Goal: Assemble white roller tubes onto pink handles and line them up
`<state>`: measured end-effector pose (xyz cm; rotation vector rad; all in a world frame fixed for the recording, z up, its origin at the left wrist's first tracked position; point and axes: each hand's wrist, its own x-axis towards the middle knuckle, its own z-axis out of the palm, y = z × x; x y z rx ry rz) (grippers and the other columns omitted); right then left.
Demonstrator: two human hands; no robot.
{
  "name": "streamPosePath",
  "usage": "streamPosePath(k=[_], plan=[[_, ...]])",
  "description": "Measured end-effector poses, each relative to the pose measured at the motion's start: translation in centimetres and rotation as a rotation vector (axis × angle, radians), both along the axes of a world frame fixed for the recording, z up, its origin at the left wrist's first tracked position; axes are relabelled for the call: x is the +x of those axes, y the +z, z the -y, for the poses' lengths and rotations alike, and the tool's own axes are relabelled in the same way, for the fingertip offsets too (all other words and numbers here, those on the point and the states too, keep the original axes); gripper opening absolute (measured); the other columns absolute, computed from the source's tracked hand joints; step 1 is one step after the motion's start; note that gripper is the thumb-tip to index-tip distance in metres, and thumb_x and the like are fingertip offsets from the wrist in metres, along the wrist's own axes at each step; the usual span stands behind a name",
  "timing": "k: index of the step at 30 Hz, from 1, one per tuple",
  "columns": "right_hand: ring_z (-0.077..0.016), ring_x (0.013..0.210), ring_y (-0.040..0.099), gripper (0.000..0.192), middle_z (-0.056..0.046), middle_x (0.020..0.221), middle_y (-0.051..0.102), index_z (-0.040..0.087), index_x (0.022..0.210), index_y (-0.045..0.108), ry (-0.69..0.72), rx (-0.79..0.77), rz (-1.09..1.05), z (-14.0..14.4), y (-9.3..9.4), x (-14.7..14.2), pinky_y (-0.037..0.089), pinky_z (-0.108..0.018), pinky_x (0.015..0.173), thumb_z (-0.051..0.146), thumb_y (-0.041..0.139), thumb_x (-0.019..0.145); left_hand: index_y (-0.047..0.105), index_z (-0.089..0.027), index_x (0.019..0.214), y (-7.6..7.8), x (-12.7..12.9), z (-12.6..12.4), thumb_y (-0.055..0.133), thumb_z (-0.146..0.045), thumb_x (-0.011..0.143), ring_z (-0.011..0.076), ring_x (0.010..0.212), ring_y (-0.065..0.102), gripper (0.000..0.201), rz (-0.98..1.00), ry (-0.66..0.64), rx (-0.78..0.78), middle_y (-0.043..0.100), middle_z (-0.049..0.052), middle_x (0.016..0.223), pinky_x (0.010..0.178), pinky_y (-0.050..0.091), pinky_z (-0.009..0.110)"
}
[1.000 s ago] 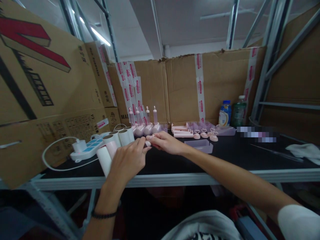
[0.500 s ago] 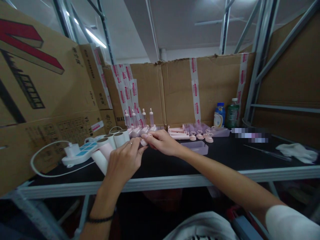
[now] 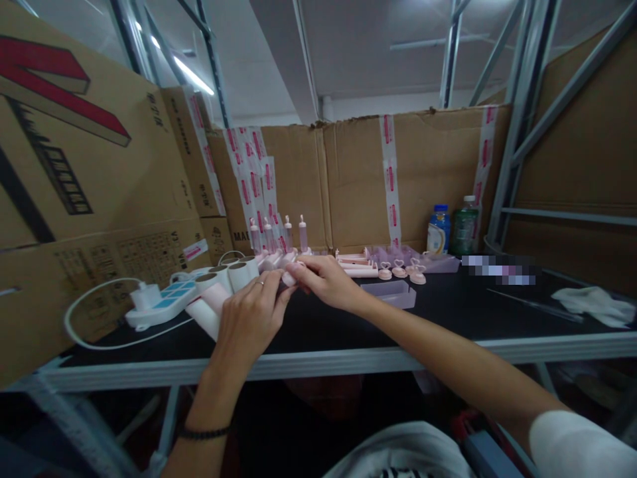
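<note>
My left hand [image 3: 251, 313] and my right hand [image 3: 326, 282] meet over the black tabletop [image 3: 448, 312], both pinching a small pale pink piece [image 3: 289, 276] between their fingertips. Just left of the hands lie several white and pink rolls [image 3: 219, 295] side by side. Behind the hands stand several small pink bottles with white tips [image 3: 279, 234]. What exactly the pink piece is stays hidden by the fingers.
A white power strip [image 3: 162, 302] with a cable lies at the left. Pink tubes [image 3: 355, 265], heart-shaped pink parts [image 3: 401, 271] and a clear lilac tray [image 3: 393, 292] lie behind my right forearm. Two drink bottles [image 3: 450, 229] stand by the cardboard wall [image 3: 348, 179]. A white cloth [image 3: 592, 302] lies far right.
Both hands stay joined on the small pink piece and have barely shifted on the table; the view has drifted slightly.
</note>
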<state>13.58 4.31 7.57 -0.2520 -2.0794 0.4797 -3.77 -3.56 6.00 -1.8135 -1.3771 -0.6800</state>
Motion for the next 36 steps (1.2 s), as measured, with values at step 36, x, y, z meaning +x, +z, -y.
streamPosePath(k=[36], plan=[[-0.0086,0.045,0.05,0.047,0.0,0.055,0.059,0.018,0.069,0.057,-0.34,0.205,0.149,-3.5,14.4,12.9,0.036,-0.025,0.049,0.051,0.054,0.102,0.065,-0.021,0.118,-2.3,-1.5,-2.9,0.04,-0.036,0.105,0.0236,0.109,0.071,0.032,0.282,-0.24,-0.181,0.073,0.009,0.119,0.098,0.054,0.037]])
